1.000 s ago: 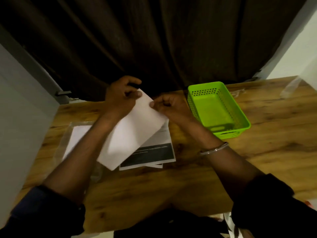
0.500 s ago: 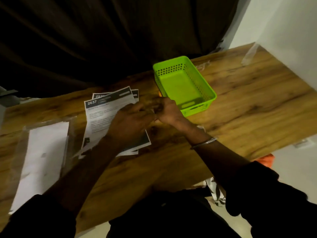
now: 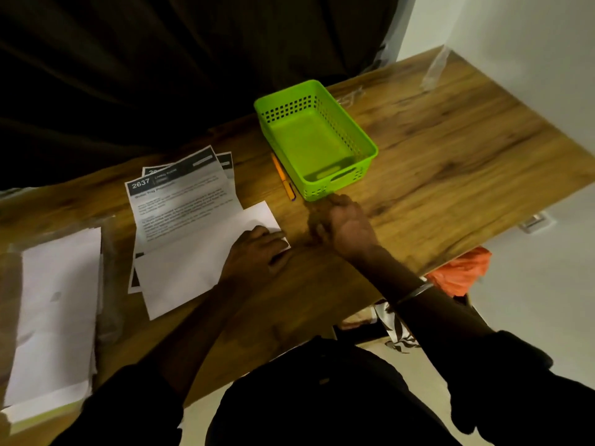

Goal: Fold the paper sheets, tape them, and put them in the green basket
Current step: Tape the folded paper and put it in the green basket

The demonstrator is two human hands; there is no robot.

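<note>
A folded white paper sheet [image 3: 190, 272] lies on the wooden table, partly over a stack of printed sheets [image 3: 180, 201]. My left hand [image 3: 257, 255] rests flat on the folded sheet's right end and presses it down. The green basket [image 3: 335, 185] stands empty at the back of the table. My right hand [image 3: 344, 226] is on the table just in front of the basket's near corner. It is motion-blurred and its fingers look curled; whether it holds anything is unclear.
An orange pen [image 3: 283, 180] lies along the basket's left side. A clear sleeve with white sheets [image 3: 54, 317] sits at the left. Clear plastic [image 3: 434, 69] lies at the far right corner. The table's right edge runs close behind my right wrist.
The folded sheet, earlier held up in both hands, now lies on the table under my left hand. My right hand has left it and moved right, toward the basket's near corner.
</note>
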